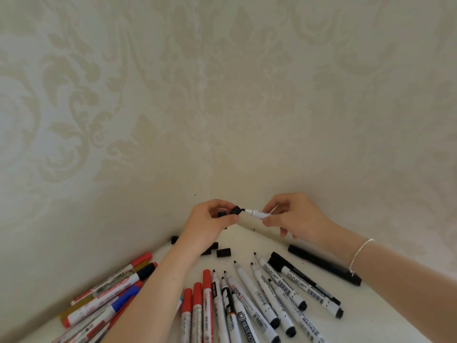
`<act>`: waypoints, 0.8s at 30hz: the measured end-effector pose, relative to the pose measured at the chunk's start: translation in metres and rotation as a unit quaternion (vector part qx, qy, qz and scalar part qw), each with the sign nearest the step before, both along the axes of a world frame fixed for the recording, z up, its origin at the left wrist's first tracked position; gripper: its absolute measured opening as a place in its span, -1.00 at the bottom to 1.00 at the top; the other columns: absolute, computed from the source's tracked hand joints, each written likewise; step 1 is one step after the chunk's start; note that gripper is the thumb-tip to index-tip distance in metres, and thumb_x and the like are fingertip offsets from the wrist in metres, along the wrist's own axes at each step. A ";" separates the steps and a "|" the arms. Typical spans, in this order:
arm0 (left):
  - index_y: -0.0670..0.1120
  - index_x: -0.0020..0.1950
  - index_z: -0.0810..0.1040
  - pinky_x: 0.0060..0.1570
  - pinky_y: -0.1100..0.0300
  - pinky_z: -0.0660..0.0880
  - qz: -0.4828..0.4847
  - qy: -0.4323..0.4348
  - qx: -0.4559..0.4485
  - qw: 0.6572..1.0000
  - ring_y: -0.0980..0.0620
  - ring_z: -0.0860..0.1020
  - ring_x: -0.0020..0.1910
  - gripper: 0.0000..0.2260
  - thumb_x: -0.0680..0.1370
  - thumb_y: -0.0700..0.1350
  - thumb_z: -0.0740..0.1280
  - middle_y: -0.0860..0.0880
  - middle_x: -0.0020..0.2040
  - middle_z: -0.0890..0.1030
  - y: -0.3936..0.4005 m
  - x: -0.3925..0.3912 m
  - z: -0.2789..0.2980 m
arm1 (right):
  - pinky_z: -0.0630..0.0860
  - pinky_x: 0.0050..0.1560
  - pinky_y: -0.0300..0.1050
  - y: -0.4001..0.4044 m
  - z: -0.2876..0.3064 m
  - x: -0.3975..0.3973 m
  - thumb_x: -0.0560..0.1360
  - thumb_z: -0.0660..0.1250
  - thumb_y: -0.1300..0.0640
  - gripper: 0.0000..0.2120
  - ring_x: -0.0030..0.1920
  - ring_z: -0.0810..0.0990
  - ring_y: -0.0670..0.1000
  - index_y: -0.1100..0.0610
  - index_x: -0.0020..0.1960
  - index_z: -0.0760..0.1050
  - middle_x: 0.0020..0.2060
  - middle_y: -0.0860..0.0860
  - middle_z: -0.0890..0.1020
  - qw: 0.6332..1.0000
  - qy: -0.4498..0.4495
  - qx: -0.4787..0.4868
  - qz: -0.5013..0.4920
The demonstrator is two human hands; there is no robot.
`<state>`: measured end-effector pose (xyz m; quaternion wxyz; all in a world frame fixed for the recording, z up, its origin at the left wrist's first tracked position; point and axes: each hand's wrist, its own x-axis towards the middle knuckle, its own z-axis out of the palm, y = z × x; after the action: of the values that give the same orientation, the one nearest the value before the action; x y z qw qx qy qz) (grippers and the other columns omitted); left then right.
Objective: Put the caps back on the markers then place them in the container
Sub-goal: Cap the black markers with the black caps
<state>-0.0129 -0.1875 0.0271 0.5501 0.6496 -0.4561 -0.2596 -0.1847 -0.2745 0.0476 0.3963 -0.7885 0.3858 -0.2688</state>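
The white counter fits into a wall corner. On it lie loose black caps, a fan of uncapped white markers, capped red ones, and a black marker at right.

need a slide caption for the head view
Left hand brings a black cap to the white marker gripped by the right hand.

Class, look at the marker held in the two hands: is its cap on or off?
Off. The marker shows its bare black tip, and the cap sits just short of it in the left hand.
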 end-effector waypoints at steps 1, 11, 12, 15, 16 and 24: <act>-0.09 -0.01 0.65 -0.20 0.45 0.45 -0.001 0.004 -0.002 1.000 0.11 0.58 -0.16 -0.86 0.46 -0.24 0.45 -0.03 -0.09 0.67 0.001 0.001 0.001 | 0.29 -0.60 -0.34 0.001 0.001 0.000 0.37 0.45 0.25 -0.90 -0.51 0.48 0.03 0.09 -0.21 0.56 -0.27 0.08 0.68 1.000 -0.001 -0.003 0.001; 0.02 0.01 0.68 -0.13 0.42 0.45 -0.132 -0.075 0.041 0.988 0.23 0.54 -0.21 -0.84 0.50 -0.19 0.42 0.07 -0.14 0.68 0.014 0.011 0.012 | 0.43 -0.29 -0.16 0.006 0.001 -0.001 0.31 0.49 0.19 -0.87 -0.46 0.48 -0.14 -0.02 -0.22 0.63 -0.29 -0.13 0.67 0.997 0.027 -0.058 0.045; 0.01 0.01 0.68 -0.16 0.41 0.45 -0.142 -0.079 0.045 0.986 0.24 0.54 -0.24 -0.85 0.50 -0.18 0.42 0.07 -0.16 0.68 0.015 0.011 0.012 | 0.39 -0.30 -0.20 0.006 0.000 0.000 0.31 0.49 0.16 -0.87 -0.47 0.44 -0.21 -0.05 -0.21 0.62 -0.28 -0.16 0.67 0.996 0.037 -0.073 0.044; 0.06 0.00 0.68 -0.14 0.34 0.45 -0.119 -0.089 0.041 0.988 0.15 0.55 -0.17 -0.88 0.50 -0.11 0.42 -0.04 -0.08 0.70 0.015 0.013 0.014 | 0.34 -0.30 -0.23 0.010 -0.001 0.004 0.32 0.49 0.10 -0.89 -0.48 0.44 -0.24 -0.09 -0.23 0.62 -0.29 -0.20 0.65 0.995 0.020 -0.091 0.039; 0.07 0.00 0.68 -0.15 0.32 0.43 -0.108 -0.076 0.035 0.991 0.12 0.54 -0.16 -0.88 0.50 -0.09 0.42 -0.07 -0.05 0.70 0.015 0.014 0.014 | 0.35 -0.30 -0.25 0.011 -0.001 0.005 0.33 0.49 0.09 -0.92 -0.48 0.45 -0.24 -0.07 -0.23 0.62 -0.30 -0.19 0.65 0.996 0.001 -0.086 0.038; -0.05 0.01 0.69 -0.10 0.17 0.36 -0.107 0.021 0.001 0.994 0.10 0.38 -0.26 -0.88 0.54 -0.14 0.36 -0.07 -0.12 0.70 0.013 0.007 0.008 | 0.42 -0.24 -0.21 0.012 0.001 0.011 0.37 0.46 0.05 -0.96 -0.46 0.46 -0.25 -0.07 -0.19 0.64 -0.29 -0.17 0.66 0.993 0.027 -0.119 0.008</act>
<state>-0.0059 -0.1748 0.0347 0.5281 0.5919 -0.5111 -0.3310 -0.1736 -0.2623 0.0488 0.2916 -0.8398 0.3558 -0.2883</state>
